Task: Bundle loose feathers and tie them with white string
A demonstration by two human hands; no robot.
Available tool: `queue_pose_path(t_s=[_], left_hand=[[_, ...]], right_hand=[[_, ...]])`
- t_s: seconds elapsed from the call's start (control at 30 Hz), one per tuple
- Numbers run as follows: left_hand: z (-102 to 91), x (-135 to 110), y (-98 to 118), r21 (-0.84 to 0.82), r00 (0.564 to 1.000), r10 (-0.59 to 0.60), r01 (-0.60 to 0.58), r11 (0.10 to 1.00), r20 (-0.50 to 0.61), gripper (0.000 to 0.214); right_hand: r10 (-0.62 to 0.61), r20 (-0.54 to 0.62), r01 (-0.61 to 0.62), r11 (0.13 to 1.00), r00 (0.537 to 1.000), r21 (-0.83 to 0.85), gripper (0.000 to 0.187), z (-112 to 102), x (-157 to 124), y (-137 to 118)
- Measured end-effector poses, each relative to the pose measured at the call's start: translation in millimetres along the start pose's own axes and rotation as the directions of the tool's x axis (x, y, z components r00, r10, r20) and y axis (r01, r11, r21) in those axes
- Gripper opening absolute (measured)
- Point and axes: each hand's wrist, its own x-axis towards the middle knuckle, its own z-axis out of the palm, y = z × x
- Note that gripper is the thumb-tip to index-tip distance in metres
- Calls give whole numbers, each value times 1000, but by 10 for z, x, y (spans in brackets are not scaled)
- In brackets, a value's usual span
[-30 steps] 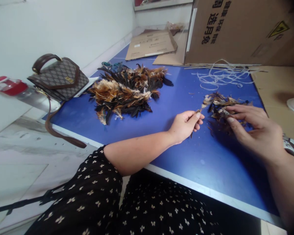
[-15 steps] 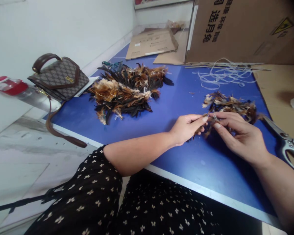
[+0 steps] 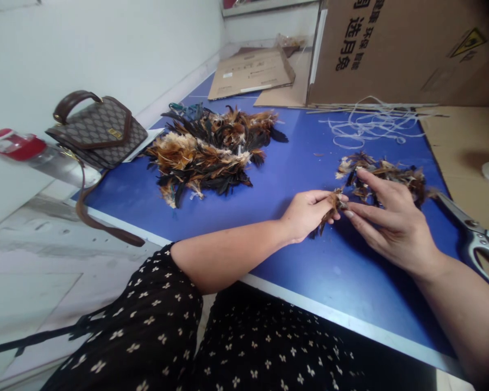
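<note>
A large feather heap (image 3: 212, 149) lies well to the left on the blue table (image 3: 301, 157). The left hand (image 3: 307, 214) pinches a small feather bunch (image 3: 329, 209) in closed fingers. The right hand (image 3: 391, 222), fingers spread loose, touches the bunch's tip, beside the small feather pile (image 3: 395, 176).

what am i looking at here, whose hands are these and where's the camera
There is no machine here: these are one person's two bare hands. The single picture comes from a camera worn on that person's head, looking forward and down, so the lap in black flowered cloth shows at the bottom. The left hand pinches a small bunch of feathers in its grip. The right hand, fingers spread, touches that bunch. Both work over a blue table. On it lie a small feather pile behind the right hand, a large feather pile farther left, white strings, scissors at the right and a cardboard box. A handbag stands far left.
</note>
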Motion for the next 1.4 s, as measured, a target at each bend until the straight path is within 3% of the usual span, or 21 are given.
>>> queue_pose_path(t_s=[0.23,0.47,0.77,1.03,1.3,1.4], left_hand=[[-3,1,87,-190,1000,-12,8,982,-18,16],[-10,-24,120,-181,999,-17,26,983,51,17],[-10,-60,85,-113,988,-48,65,991,149,19],[4,-78,60,-34,984,-99,105,994,151,18],[-9,-116,97,115,967,-90,64,991,237,28],[-16,-119,100,117,968,-83,56,992,238,32]], right_hand=[[66,-17,-66,997,998,33,8,-116,42,-80],[221,-104,-237,956,970,-174,20,-155,-9,81],[327,-31,-309,918,945,248,11,-73,52,-180],[211,-31,-198,952,977,234,1,-72,37,-131],[143,-99,-122,974,985,191,12,-1,28,-125],[140,-124,-114,974,982,198,28,9,20,-109]])
